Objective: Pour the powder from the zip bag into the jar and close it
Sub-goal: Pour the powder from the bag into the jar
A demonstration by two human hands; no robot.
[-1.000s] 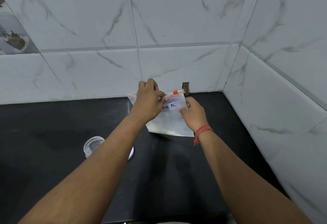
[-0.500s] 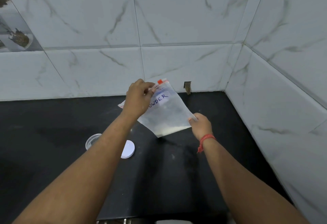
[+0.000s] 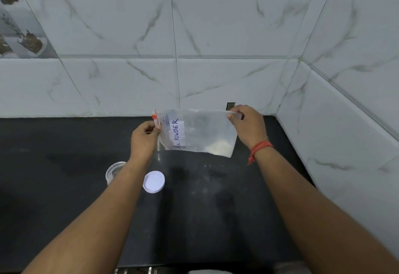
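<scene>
Hands [image 3: 144, 139] [image 3: 248, 126] pinch zip bag [image 3: 200, 133] edges.

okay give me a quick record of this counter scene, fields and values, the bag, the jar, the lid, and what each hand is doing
zip bag: held in the air, turned sideways, zip end to the left, label reads POWDER
powder: small white heap in the bag's lower right corner
left hand: pinches the zip end
right hand: pinches the bag's opposite end
jar: clear, open, on the black counter, partly hidden by the left forearm
lid: white, lying on the counter right of the jar
pouring: not yet begun
</scene>
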